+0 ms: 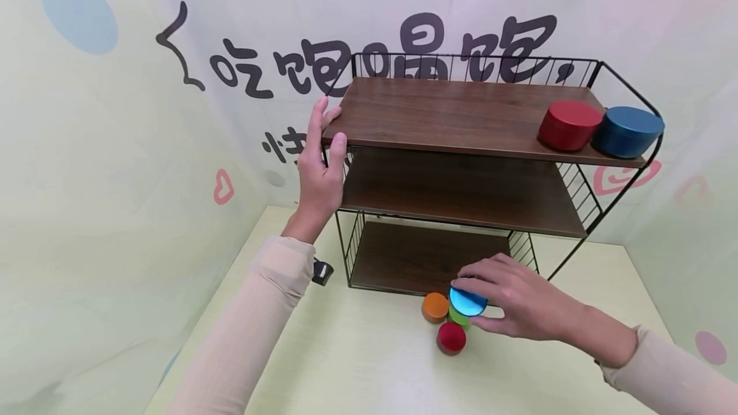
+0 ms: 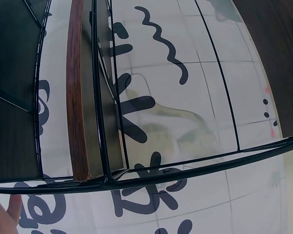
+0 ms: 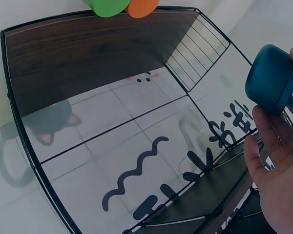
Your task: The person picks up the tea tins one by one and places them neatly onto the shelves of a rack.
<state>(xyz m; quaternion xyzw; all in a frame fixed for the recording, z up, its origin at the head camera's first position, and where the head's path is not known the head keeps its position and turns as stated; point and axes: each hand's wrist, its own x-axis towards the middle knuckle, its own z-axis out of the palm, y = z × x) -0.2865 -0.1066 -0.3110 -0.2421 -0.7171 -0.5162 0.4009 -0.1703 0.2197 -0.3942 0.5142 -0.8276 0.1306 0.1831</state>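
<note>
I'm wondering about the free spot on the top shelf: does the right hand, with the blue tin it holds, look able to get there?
Probably yes: the right hand grips the small blue tin in front of the rack, and the top shelf lies bare left of the red tin.

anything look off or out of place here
Nothing stands out. The shelf stands level, two tins sit upright on its top board, and the small tins on the table are upright, nothing spilled.

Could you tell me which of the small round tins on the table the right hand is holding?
The small blue tin: the right hand grips it, while the orange tin, green tin and red tin lie untouched.
</note>
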